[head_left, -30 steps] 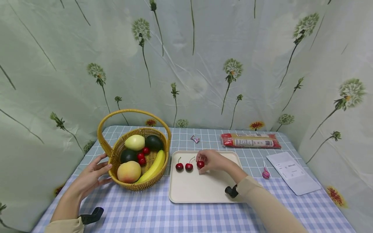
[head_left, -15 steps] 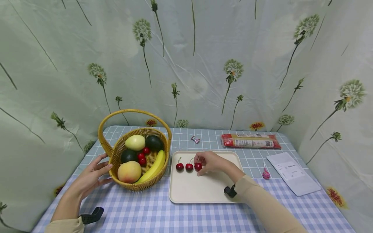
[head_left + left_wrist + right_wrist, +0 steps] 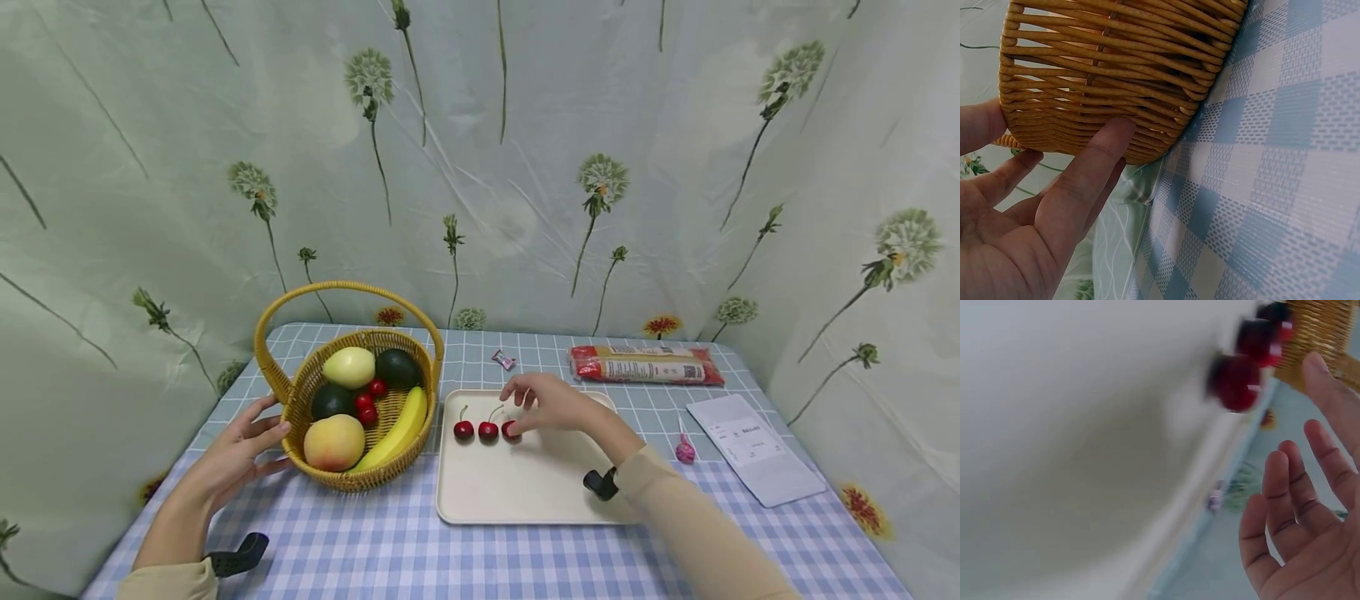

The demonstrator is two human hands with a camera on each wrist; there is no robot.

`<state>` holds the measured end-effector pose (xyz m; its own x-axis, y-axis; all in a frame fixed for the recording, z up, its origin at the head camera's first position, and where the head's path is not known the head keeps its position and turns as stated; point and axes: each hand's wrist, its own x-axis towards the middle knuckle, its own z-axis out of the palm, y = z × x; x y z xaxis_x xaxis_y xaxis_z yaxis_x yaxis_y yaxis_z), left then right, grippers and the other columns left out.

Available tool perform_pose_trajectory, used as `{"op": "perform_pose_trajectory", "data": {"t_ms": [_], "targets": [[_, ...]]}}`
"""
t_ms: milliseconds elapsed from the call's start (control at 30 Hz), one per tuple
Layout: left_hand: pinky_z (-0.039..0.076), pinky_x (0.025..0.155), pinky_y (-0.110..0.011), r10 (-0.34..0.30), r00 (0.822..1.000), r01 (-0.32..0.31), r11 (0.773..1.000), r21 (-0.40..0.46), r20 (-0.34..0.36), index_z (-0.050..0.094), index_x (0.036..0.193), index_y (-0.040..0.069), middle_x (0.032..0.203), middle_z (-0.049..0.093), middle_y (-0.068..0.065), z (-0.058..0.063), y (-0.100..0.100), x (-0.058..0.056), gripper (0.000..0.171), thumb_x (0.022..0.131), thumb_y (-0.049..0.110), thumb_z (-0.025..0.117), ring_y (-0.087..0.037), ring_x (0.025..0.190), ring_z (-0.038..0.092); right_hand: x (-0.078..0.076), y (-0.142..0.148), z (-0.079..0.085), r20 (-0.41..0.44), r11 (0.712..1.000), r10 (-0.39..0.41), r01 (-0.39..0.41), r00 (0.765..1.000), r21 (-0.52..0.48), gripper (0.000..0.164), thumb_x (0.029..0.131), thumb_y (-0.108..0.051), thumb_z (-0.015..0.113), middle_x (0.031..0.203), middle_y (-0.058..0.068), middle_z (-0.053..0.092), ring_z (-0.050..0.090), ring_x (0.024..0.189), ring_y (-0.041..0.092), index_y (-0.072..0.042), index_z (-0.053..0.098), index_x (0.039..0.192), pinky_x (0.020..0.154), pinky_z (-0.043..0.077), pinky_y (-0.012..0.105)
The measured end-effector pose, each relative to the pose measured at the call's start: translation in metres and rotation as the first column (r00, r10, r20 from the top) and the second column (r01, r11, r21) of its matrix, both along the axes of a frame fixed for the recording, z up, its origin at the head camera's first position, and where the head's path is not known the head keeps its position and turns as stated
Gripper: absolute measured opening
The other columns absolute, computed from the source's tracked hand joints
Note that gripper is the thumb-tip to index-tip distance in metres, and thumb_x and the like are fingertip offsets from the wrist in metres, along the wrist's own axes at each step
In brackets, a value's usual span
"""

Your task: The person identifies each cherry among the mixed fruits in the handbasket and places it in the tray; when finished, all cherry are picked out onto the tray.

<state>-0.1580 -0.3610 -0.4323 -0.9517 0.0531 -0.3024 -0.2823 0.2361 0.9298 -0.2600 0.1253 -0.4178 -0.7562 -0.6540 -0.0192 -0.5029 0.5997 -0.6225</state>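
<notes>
My left hand [image 3: 238, 450] touches the left side of a yellow wicker basket [image 3: 375, 477], its fingers extended. In the left wrist view the fingertips lie against the woven wall [image 3: 1104, 81]. A peach [image 3: 334, 443], a banana [image 3: 397, 435], dark green avocado-like fruits [image 3: 397, 369], a pale yellow fruit [image 3: 349, 367] and small red fruits [image 3: 365, 408] fill it. On the cream tray [image 3: 510, 492] three red cherries sit in a row: left [image 3: 463, 431], middle [image 3: 488, 432] and right [image 3: 510, 432]. My right hand [image 3: 553, 406] hovers by the right cherry, fingers loosely spread and holding nothing.
Behind the tray lie a small wrapped candy [image 3: 503, 360] and a red-and-clear noodle packet [image 3: 647, 364]. Right of it are a pink lollipop [image 3: 685, 450] and a grey-white pouch [image 3: 755, 450]. A patterned curtain [image 3: 510, 183] hangs behind the table.
My right hand slid the right cherry left, close to the middle one, then let go and lifted slightly. My left hand stayed at the basket.
</notes>
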Motion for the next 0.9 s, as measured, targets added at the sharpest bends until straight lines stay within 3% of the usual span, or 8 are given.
{"op": "perform_pose_trajectory", "data": {"t_ms": [100, 267, 467, 700, 900], "targets": [[0.059, 0.108, -0.056, -0.001, 1.0, 0.001, 1.0, -0.012, -0.003, -0.006, 0.172, 0.012, 0.171, 0.015, -0.035, 0.001, 0.001, -0.001, 0.085, 0.115, 0.03, 0.053, -0.052, 0.154, 0.03, 0.0, -0.009, 0.019, -0.044, 0.999, 0.028, -0.029, 0.999, -0.016, 0.039, 0.091, -0.026, 0.088, 0.099, 0.004, 0.069, 0.064, 0.091, 0.015, -0.008, 0.072, 0.122, 0.084, 0.058, 0.032], [0.06, 0.107, -0.055, -0.002, 1.0, 0.002, 1.0, -0.023, -0.008, -0.005, 0.173, 0.011, 0.17, 0.017, -0.035, 0.001, 0.001, -0.001, 0.085, 0.115, 0.03, 0.054, -0.052, 0.153, 0.033, 0.004, -0.042, 0.048, -0.044, 0.996, 0.088, -0.087, 0.995, 0.013, 0.029, 0.099, -0.033, 0.08, 0.092, -0.005, 0.069, 0.064, 0.087, 0.007, -0.016, 0.071, 0.122, 0.081, 0.058, 0.023], [0.062, 0.104, -0.052, 0.001, 1.0, -0.001, 1.0, -0.025, 0.001, -0.004, 0.173, 0.013, 0.17, 0.019, -0.034, -0.003, -0.001, 0.0, 0.084, 0.114, 0.031, 0.054, -0.047, 0.149, 0.039, 0.007, -0.091, 0.063, -0.018, 0.98, 0.196, -0.196, 0.98, 0.019, 0.03, 0.103, -0.029, 0.076, 0.095, -0.002, 0.073, 0.068, 0.088, 0.009, -0.01, 0.071, 0.126, 0.081, 0.058, 0.021], [0.063, 0.101, -0.047, -0.008, 1.0, 0.008, 1.0, 0.01, 0.003, -0.001, 0.171, 0.011, 0.164, 0.028, -0.03, -0.008, -0.003, 0.002, 0.083, 0.114, 0.028, 0.056, -0.011, 0.122, 0.059, 0.02, -0.129, 0.081, 0.028, 0.978, 0.186, -0.188, 0.982, 0.091, 0.034, 0.105, -0.026, 0.073, 0.094, 0.004, 0.081, 0.071, 0.071, 0.002, -0.012, 0.069, 0.135, 0.07, 0.057, 0.016], [0.064, 0.098, -0.045, -0.01, 1.0, 0.01, 1.0, 0.022, -0.02, 0.001, 0.171, 0.011, 0.16, 0.031, -0.028, -0.006, -0.004, -0.002, 0.082, 0.113, 0.026, 0.057, 0.004, 0.109, 0.06, 0.019, -0.158, 0.088, 0.021, 0.964, 0.229, -0.23, 0.973, 0.138, 0.038, 0.104, -0.03, 0.074, 0.095, 0.0, 0.079, 0.076, 0.081, 0.012, -0.012, 0.068, 0.137, 0.071, 0.055, 0.015]]}}
